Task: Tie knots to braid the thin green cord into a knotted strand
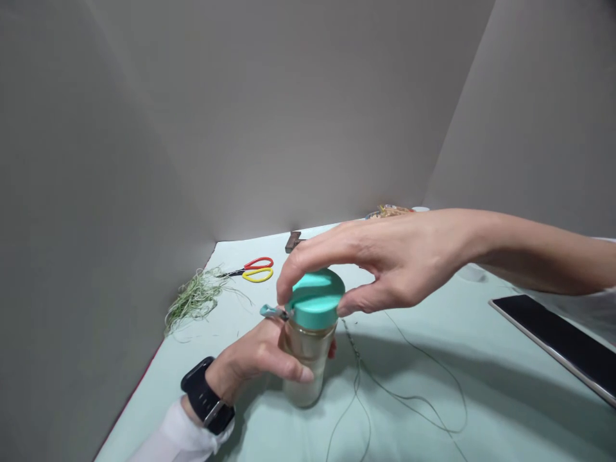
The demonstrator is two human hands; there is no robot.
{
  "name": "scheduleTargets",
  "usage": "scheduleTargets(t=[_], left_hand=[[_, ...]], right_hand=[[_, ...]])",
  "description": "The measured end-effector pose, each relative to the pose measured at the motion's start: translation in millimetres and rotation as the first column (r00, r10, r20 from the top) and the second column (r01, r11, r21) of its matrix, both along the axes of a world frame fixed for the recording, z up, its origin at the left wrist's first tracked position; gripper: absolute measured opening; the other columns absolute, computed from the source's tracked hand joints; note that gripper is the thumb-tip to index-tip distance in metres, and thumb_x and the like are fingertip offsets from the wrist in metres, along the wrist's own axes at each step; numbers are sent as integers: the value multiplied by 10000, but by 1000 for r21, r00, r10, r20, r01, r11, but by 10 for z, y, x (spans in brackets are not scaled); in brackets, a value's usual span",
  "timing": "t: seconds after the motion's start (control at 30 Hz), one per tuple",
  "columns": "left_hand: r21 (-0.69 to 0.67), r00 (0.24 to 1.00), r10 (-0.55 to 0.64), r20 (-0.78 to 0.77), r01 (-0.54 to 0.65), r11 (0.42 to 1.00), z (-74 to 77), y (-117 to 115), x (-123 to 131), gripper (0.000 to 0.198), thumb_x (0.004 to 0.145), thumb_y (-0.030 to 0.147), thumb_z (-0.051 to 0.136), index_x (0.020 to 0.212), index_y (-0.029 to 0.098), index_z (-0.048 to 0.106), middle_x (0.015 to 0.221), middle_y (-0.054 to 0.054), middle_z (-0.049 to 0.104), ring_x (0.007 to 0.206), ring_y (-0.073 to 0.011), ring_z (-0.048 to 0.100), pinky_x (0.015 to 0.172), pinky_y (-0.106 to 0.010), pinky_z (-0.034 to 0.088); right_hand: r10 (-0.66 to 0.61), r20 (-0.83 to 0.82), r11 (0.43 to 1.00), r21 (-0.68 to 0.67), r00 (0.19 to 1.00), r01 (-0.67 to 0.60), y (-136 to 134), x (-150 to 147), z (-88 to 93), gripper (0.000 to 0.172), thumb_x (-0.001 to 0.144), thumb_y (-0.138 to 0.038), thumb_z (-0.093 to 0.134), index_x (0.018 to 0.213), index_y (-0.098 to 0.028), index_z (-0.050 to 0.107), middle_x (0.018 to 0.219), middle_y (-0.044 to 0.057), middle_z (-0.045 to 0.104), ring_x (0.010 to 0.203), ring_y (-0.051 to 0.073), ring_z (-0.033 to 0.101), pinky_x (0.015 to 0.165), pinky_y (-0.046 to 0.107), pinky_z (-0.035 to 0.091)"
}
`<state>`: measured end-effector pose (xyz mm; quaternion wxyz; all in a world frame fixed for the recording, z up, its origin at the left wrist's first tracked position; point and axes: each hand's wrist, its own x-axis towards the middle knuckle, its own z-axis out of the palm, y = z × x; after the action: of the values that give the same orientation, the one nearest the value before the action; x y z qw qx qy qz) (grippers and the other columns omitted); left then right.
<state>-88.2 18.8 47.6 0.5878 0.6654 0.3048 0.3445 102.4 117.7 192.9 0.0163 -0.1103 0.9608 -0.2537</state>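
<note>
A glass jar (308,372) with pale contents stands upright in my left hand (253,353), whose fingers wrap its side. Its teal lid (315,298) sits on top, and my right hand (399,263) spans it from above, with the thumb on the near rim and the fingertips on the far side. A small teal-and-metal clip (273,312) lies against my left fingers next to the lid. I cannot tell what it is. The jar's far side is hidden behind my left hand.
A black watch (206,396) circles my left wrist. On the pale green surface (433,359) lie red-and-yellow scissors (257,270), a tangle of green fibres (195,300), thin dark cord (404,391) and a dark tablet (553,340). Grey walls (289,115) rise behind.
</note>
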Motion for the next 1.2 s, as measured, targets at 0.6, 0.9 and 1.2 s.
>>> scheduleTargets(t=[0.6,0.9,1.2], left_hand=[[38,998,1,62,-4,999,-25,-5,-62,301,864,350,598,1097,160,588,1051,-66,634,881,-208,626,762,-412,526],[97,973,231,-6,-229,969,84,-5,105,265,868,328,598,1070,156,594,1015,-57,638,854,-197,630,733,-393,537],[138,910,413,-29,-405,904,188,-9,152,258,867,317,600,1069,156,592,1006,-53,635,847,-194,628,731,-390,535]], right_hand=[[-111,23,983,150,994,107,-39,-121,79,401,846,-283,577,1236,-249,492,1074,36,627,863,177,586,688,277,447],[-389,-101,805,445,916,392,-153,-71,12,482,880,-610,363,1109,-238,566,789,46,604,610,182,519,524,285,337],[-471,-158,732,480,868,484,-107,-165,37,571,880,-644,301,919,-182,634,608,39,570,495,166,473,496,295,314]])
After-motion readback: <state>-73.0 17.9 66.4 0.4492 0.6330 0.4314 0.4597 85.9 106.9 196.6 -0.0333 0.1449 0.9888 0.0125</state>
